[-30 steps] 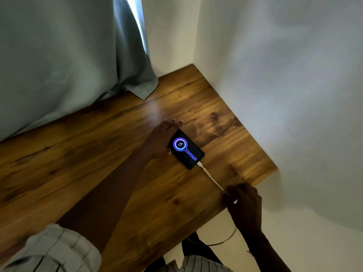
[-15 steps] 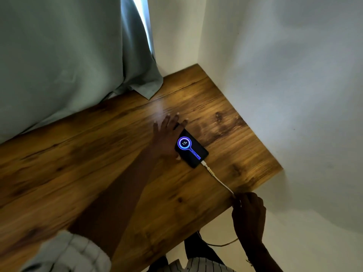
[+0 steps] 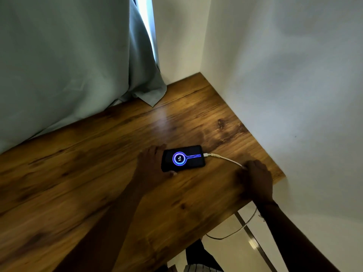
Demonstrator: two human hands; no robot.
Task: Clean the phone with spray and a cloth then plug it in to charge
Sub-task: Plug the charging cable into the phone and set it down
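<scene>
**A:** Wood-grain worktop [image 3: 98,163], dark phone [image 3: 183,158] lying flat on it, screen up and lit with that blue charging ring. So by our reading the plug-in part was already done, right?

**B:** That's how we judged it too. The white cable [image 3: 224,159] was seated in the phone's right-hand short edge and ran along the worktop to our right hand [image 3: 255,180], near the corner by the wall.

**A:** What mattered to us was the line-up. The phone's long axis ran left to right across the view, and the cable carried on along nearly that same line, sagging a little toward us.

**B:** Yep. The left hand [image 3: 151,167] sat at the opposite short end, fingers spread and loose, thumb against the near edge, so touching the phone, not gripping it. The right hand's grip was curled over the cable where it disappeared under the knuckles; we couldn't tell how tightly it pinched.

**A:** So the left hand was the nearer one to the phone itself, while the right only reached it through the cable.

**B:** Which is why we figured any tug from the right would drag the phone lengthwise toward the worktop edge. Letting go gently seemed the safe call. Below the edge, the cable looped down out of sight.

**A:** No spray or cloth in view, for what it's worth.
</scene>
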